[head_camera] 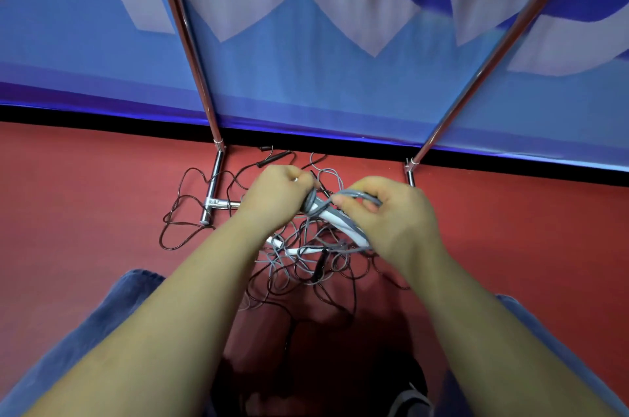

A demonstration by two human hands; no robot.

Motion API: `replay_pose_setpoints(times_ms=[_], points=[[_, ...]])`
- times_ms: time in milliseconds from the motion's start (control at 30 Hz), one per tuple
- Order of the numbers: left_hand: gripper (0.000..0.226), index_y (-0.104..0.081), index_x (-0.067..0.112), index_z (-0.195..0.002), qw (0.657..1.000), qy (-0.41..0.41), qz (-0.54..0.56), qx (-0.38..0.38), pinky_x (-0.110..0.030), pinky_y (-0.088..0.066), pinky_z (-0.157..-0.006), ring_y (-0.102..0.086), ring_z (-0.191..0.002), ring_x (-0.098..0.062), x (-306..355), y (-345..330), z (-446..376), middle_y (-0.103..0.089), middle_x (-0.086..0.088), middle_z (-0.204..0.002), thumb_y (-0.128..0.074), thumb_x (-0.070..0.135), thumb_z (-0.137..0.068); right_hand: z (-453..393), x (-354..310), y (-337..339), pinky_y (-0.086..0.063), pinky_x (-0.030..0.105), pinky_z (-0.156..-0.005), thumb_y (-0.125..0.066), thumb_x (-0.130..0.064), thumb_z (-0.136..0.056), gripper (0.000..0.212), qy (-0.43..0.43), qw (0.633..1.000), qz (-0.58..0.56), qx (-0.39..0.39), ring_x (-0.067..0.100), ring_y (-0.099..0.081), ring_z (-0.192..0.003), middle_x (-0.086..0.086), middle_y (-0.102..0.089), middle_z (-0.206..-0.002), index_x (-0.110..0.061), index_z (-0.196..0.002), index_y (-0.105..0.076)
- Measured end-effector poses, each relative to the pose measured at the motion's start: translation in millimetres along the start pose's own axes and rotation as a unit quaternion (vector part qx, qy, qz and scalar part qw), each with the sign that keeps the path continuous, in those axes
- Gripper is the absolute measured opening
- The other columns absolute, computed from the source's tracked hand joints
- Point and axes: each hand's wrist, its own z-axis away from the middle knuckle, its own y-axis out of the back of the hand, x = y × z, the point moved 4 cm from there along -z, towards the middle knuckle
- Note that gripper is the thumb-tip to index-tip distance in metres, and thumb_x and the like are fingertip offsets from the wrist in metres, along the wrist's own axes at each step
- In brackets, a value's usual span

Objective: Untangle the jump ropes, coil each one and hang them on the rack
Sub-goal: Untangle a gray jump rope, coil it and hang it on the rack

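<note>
Grey rope coil (343, 212) held over the tangled ropes (306, 267) on the red floor (102, 185): left hand (275, 192) fingers curled round its end, right hand (384, 215) pinching the loops. Chrome rack (214, 178) base just beyond, nothing hung visible.

From my feed the floor (102, 212) was brick red. On it, just in front of the chrome rack (213, 185), lay grey ropes (306, 246) tangled with black ones (177, 222). Behind the rack hung a blue banner (306, 83) with pale lilac zigzags.
</note>
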Motion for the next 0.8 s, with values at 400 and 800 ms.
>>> replay_pose_setpoints(times_ms=[400, 800], points=[[0.032, -0.075, 0.019, -0.091, 0.968, -0.023, 0.170, -0.184, -0.015, -0.015, -0.038, -0.021, -0.037, -0.009, 11.4, -12.4, 13.2, -0.036, -0.008, -0.060, -0.043, 0.018, -0.097, -6.8, 28.6, -21.4, -0.033, 0.028, -0.058, -0.048, -0.058, -0.085, 0.061, -0.165, 0.954, -0.121, -0.218, 0.020, -0.041, -0.057, 0.013, -0.048, -0.066, 0.000, -0.079, -0.064], [0.037, -0.068, 0.016, -0.079, 0.923, 0.099, 0.342, -0.144, -0.011, -0.011, -0.038, -0.015, -0.032, -0.007, 11.1, -22.5, 12.0, -0.025, 0.003, -0.040, -0.039, 0.027, -0.099, 6.6, 13.7, -49.2, -0.031, 0.020, -0.037, -0.023, -0.025, -0.102, 0.050, -0.251, 0.850, -0.403, -0.226, 0.007, -0.029, -0.029, -0.002, -0.044, -0.040, -0.010, -0.061, -0.047]])
